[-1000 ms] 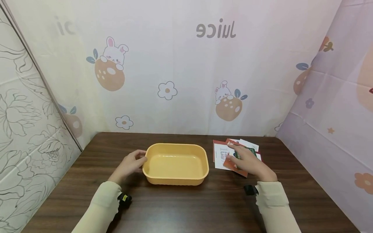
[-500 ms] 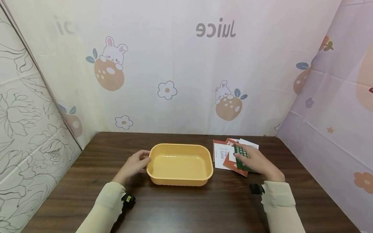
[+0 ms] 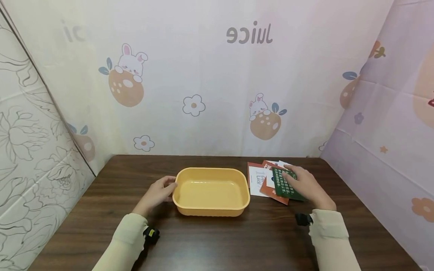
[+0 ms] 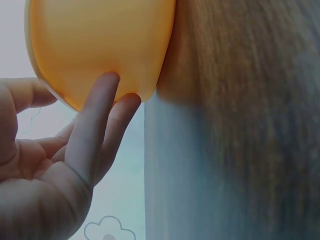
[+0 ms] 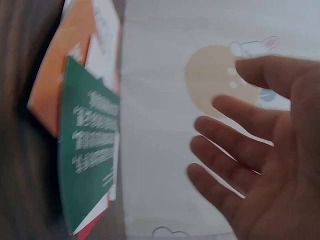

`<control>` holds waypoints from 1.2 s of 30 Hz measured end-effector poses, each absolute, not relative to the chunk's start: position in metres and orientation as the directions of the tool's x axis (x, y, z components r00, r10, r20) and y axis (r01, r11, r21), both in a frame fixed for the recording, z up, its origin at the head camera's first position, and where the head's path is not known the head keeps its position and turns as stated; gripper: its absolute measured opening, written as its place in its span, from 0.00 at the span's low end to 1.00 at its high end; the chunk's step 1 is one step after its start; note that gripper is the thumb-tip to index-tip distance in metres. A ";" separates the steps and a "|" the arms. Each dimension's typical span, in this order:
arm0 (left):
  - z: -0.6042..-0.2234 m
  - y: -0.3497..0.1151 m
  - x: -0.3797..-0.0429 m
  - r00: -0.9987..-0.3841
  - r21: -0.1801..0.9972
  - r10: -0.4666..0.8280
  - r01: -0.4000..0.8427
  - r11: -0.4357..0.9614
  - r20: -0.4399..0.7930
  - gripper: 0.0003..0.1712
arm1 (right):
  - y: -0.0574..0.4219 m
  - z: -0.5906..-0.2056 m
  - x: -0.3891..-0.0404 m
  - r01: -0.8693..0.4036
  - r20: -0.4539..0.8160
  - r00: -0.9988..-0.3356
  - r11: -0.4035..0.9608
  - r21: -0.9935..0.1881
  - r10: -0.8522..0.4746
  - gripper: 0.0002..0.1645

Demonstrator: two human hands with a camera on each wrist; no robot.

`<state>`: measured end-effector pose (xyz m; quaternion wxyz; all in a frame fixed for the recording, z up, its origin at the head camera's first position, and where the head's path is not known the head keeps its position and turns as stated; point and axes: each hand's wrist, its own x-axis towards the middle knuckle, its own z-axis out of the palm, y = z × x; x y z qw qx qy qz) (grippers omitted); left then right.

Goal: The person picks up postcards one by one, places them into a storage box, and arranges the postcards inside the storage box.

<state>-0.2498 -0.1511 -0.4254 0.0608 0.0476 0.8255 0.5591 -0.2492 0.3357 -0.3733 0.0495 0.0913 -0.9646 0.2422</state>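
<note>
A yellow rectangular plastic basin sits in the middle of the dark wooden table. At its left end my left hand pinches the rim, thumb at the edge; in the left wrist view the fingertips lie against its outer wall. To the right is a loose overlapping pile of greeting cards, with a green card on top and an orange-red card partly under it. My right hand hovers at the pile's right side. Its fingers are spread and hold nothing, apart from the cards in the right wrist view.
A white card reading "Good Luck" shows at the pile's left, close to the basin's right end. Behind the table's back edge hangs a patterned curtain. Wrist cameras are strapped to both wrists.
The basin has slid a little to the right with my left hand. The green card now lies on the pile, and my right hand has drawn back to the right from it.
</note>
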 end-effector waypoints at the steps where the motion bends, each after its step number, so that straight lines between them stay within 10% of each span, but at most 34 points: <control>1: -0.425 -0.151 -0.250 -0.988 0.929 0.149 0.011 0.371 -0.048 0.26 | 0.338 -0.375 -0.249 -0.190 0.148 -0.980 0.870 -0.456 -0.136 0.36; 14: -0.430 -0.152 -0.255 -0.983 0.929 0.179 0.030 0.368 -0.039 0.27 | 0.372 -0.398 -0.267 -0.075 0.018 -0.997 0.841 -0.535 -0.077 0.34; 36: -0.428 -0.153 -0.250 -0.979 0.941 0.204 0.045 0.336 -0.026 0.27 | 0.387 -0.412 -0.292 0.118 -0.195 -0.980 0.912 -0.392 0.043 0.60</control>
